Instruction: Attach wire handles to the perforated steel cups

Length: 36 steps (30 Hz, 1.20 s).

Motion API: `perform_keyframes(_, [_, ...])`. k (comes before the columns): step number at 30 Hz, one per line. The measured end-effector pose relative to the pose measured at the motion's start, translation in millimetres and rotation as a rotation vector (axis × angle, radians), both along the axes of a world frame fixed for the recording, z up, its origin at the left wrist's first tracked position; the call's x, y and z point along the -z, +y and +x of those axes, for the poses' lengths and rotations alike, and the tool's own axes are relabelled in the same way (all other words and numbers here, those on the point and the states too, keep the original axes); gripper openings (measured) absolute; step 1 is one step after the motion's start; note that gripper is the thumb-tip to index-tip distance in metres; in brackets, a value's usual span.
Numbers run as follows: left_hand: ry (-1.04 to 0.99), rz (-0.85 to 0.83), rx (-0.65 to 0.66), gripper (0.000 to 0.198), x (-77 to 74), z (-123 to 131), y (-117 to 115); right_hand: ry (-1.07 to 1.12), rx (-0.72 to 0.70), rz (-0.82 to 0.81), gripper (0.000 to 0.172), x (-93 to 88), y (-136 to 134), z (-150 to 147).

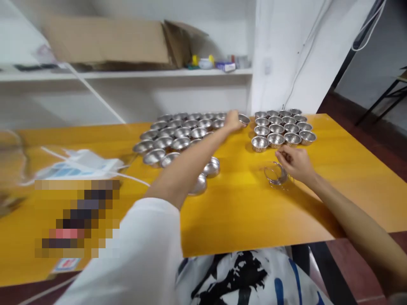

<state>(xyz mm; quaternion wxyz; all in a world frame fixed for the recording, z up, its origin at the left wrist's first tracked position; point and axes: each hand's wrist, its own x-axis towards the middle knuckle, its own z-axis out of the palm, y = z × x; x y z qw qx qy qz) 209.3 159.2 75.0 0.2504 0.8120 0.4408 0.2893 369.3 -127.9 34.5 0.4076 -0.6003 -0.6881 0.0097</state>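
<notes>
Metal bowl (244, 120) in left hand (234, 121), fingers gripping | right hand (296, 164), fingers curled, contents unclear | sideways slip could knock nearby bowls (276, 128) askew

This looks like a plain workroom: rows of metal bowls (182, 143) cover the middle of a long yellow table (241, 220). At upper left, a cardboard box (127, 40) sits on a white shelf (152, 75) beside small packages (225, 66).

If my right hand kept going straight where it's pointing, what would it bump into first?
Your right hand would probably meet a metal bowl first: second from the left in the nearest row on the right, though depth is unclear.
</notes>
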Motion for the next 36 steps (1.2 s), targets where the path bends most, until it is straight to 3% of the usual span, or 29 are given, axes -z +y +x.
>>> perform_keyframes(7, [0.103, -0.128, -0.071, 0.039, 20.0, 27.0, 23.3, -0.089, 0.116, -0.151, 0.039, 18.4, 10.4, 25.7])
perform_keyframes(13, [-0.101, -0.221, -0.055, 0.059, 29.6, 37.8, 39.4, -0.016, 0.136, -0.204, 0.038, 25.9, 15.0, 33.6])
perform_keyframes(18, [-0.137, -0.245, -0.098, 0.076, 22.3, 46.0, 22.1, -0.009, 0.040, -0.233, 0.038, 32.2, 8.0, 17.1])
perform_keyframes(21, [-0.133, -0.213, -0.128, 0.077, 10.7, 32.8, -10.8, -0.098, -0.043, -0.230, 0.037, 27.3, 0.6, 4.5])
perform_keyframes(23, [-0.154, -0.182, -0.084, 0.068, -2.6, 7.7, -42.2, -0.200, -0.090, -0.222, 0.033, 20.3, -4.2, -2.6])
perform_keyframes(25, [-0.174, -0.139, -0.013, 0.053, -18.5, -30.7, -79.9, -0.319, -0.118, -0.220, 0.025, 12.8, -7.1, -8.4])
perform_keyframes(27, [-0.130, 0.042, 0.102, 0.039, -31.2, -77.0, -121.8, -0.402, -0.054, -0.217, 0.022, 8.2, -8.1, -13.0])
perform_keyframes(29, [-0.101, 0.183, -0.077, 0.028, -33.2, -123.1, -164.7, -0.424, 0.062, -0.211, 0.026, 8.6, -8.1, -15.6])
perform_keyframes(31, [-0.023, 0.273, -0.225, 0.026, -20.3, -161.1, -204.2, -0.412, 0.124, -0.219, 0.032, 14.3, -7.7, -15.6])
perform_keyframes(33, [0.045, 0.335, -0.328, 0.027, 5.1, -187.1, -235.1, -0.385, 0.107, -0.242, 0.030, 23.6, -6.4, -13.2])
perform_keyframes(36, [0.179, 0.314, -0.442, 0.050, 48.5, -206.7, -256.3, -0.268, 0.043, -0.268, 0.014, 38.1, -0.7, -7.8])
